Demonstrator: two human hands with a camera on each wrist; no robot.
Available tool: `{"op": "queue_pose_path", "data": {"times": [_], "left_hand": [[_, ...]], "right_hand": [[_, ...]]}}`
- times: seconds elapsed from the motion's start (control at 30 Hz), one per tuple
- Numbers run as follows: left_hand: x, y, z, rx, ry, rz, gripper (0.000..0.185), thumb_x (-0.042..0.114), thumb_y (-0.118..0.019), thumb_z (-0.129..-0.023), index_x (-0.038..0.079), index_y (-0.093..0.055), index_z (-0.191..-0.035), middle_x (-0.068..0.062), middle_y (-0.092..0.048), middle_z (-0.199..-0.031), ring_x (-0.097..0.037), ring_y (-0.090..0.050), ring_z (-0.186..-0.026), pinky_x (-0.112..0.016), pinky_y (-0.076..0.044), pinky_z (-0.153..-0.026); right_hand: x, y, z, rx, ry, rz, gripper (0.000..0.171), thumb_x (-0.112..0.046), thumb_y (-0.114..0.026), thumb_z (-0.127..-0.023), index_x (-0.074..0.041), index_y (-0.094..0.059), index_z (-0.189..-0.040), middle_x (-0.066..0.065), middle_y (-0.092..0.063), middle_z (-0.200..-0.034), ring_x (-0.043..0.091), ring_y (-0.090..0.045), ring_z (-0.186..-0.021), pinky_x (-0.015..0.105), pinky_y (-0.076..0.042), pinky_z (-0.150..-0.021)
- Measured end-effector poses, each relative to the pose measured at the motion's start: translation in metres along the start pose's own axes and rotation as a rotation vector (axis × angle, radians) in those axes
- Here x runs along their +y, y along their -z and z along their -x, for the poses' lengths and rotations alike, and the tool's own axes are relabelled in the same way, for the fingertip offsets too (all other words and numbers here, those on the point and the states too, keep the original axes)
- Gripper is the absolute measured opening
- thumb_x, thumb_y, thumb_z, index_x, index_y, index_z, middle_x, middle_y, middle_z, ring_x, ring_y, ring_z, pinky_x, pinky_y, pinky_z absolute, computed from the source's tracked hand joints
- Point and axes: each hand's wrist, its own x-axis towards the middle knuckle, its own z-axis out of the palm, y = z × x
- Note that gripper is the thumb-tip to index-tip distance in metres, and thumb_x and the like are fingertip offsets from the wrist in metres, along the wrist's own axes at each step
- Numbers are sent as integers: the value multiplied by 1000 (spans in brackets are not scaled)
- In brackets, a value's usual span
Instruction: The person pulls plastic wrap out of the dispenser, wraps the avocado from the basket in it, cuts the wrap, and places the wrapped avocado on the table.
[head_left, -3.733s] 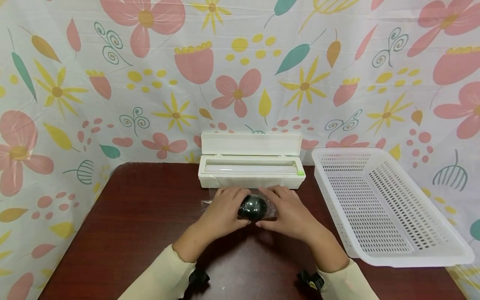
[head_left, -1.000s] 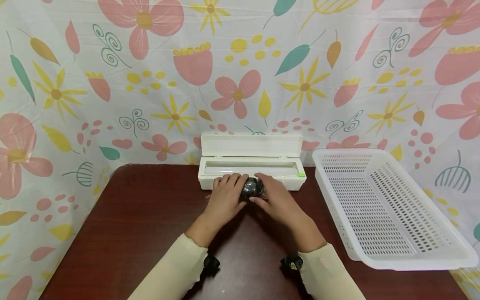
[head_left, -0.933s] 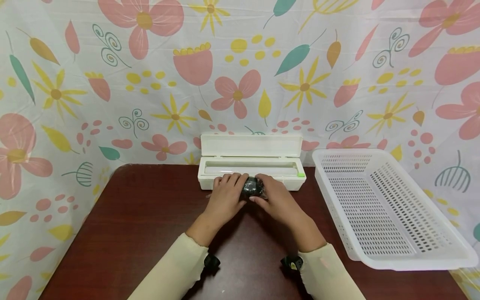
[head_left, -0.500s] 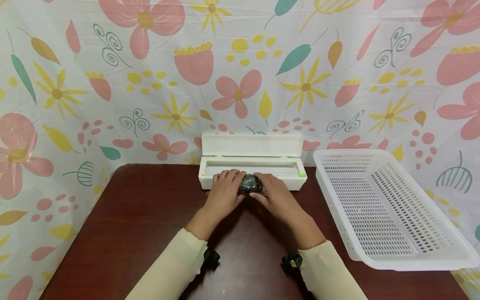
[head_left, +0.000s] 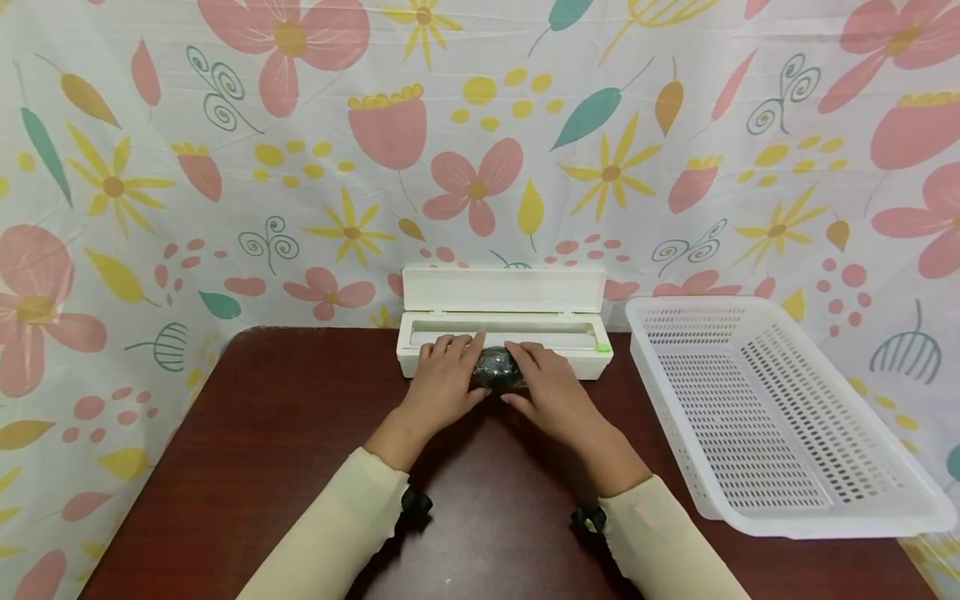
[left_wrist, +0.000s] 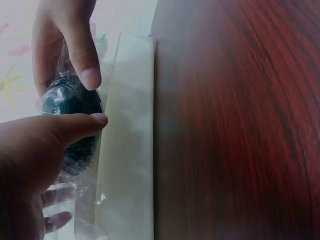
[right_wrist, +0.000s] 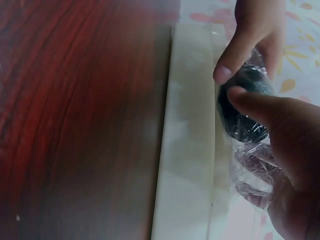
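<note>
A dark green round thing wrapped in clear film sits between both hands at the front edge of the white film dispenser box, whose lid stands up. My left hand grips it from the left, thumb against its near side. My right hand grips it from the right. In the left wrist view the left thumb and right thumb press on the wrapped ball, with loose film bunched below. In the right wrist view the ball lies against the dispenser, with the right hand around it.
A white perforated basket stands tilted at the table's right side. The dark red wooden table stretches left and toward me. A flowered cloth hangs behind the dispenser.
Both hands have carried the wrapped ball away from me, from the middle of the table up to the dispenser's front edge. The film is now drawn tighter around it.
</note>
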Motion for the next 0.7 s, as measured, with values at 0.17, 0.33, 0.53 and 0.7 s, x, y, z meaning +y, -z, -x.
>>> {"op": "queue_pose_path", "data": {"times": [0.17,0.33,0.53,0.7], "left_hand": [[7,-1,2,49,-14,35,92,40,-84,-82,16,-38,-157,-10,-52,-145,-31,-47,-135,-51,-39,-104],[15,-2,8,115,-18,42,86,32,-86,-82,19,-41,-154,-9,-57,-138,-31,-52,-129,-53,-40,-103],[15,-4,9,132,13,-15,87,33,-83,-85,17,-37,-157,-9,-58,-136,-31,-53,-126,-51,-43,-100],[12,-8,4,148,39,-11,87,32,-84,-84,16,-39,-156,-11,-54,-135,-32,-52,-123,-48,-44,-96]], "right_hand": [[6,-1,0,60,24,24,73,-27,-81,-87,-3,-48,-148,19,-56,-133,36,-59,-119,57,-48,-99],[6,0,0,36,14,24,79,-28,-81,-86,-2,-43,-151,20,-56,-134,38,-59,-120,58,-47,-101],[5,-2,-4,36,14,53,88,-29,-85,-82,-4,-40,-154,20,-57,-133,38,-58,-119,58,-46,-101],[6,-6,-8,77,8,53,89,-29,-88,-80,-4,-42,-152,20,-57,-128,37,-59,-114,58,-47,-98]]}}
